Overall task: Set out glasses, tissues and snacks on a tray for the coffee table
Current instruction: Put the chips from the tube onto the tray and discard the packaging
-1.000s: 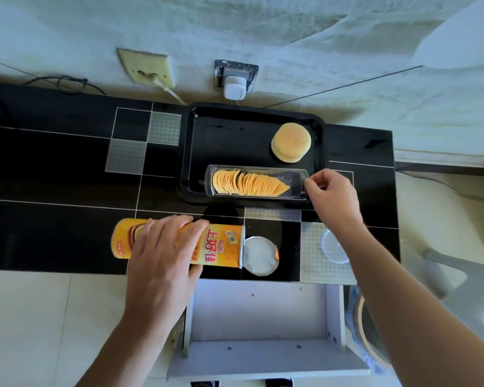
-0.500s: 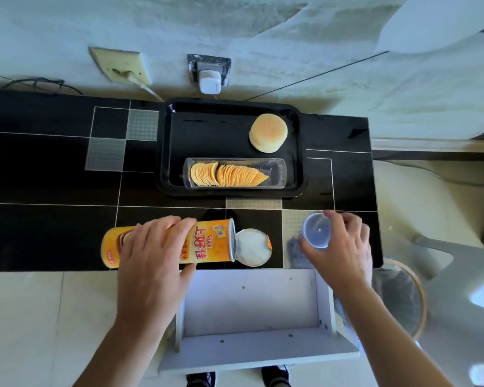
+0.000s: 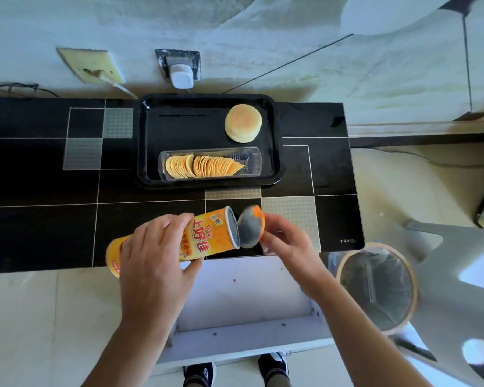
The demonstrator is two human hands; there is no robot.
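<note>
Head view, looking down over the black tiled counter (image 3: 39,174). My left hand (image 3: 154,255) is wrapped over the orange crisp can (image 3: 201,238), fingers curled across its top side and thumb under its near side; the can lies tilted, its open end pointing right and slightly away from me, its closed end over the counter's near edge. My right hand (image 3: 285,244) pinches the round foil-backed lid (image 3: 250,226) at its right rim, fingers curled on it. The lid stands nearly on edge, grey inner face toward the can mouth, just beside the metal rim; I cannot tell if the two touch.

Black tray (image 3: 143,141) sits against the wall at the far side of the counter, well apart from both hands. In it: a clear plastic crisp sleeve (image 3: 252,160) lying along the near side, with a row of stacked crisps (image 3: 201,166) filling its left and middle part, the right end bare. A round bun (image 3: 243,123) lies in the tray's far right corner, apart from the sleeve.

Wall behind the tray: a white plug adapter (image 3: 181,75) in a socket, and a yellowed wall plate (image 3: 91,65) with a cable to the left. Below the counter edge, a white open shelf (image 3: 243,300). To its right on the floor, a round bin (image 3: 376,286) with a dark liner. My shoes (image 3: 199,372) show at the bottom edge.
</note>
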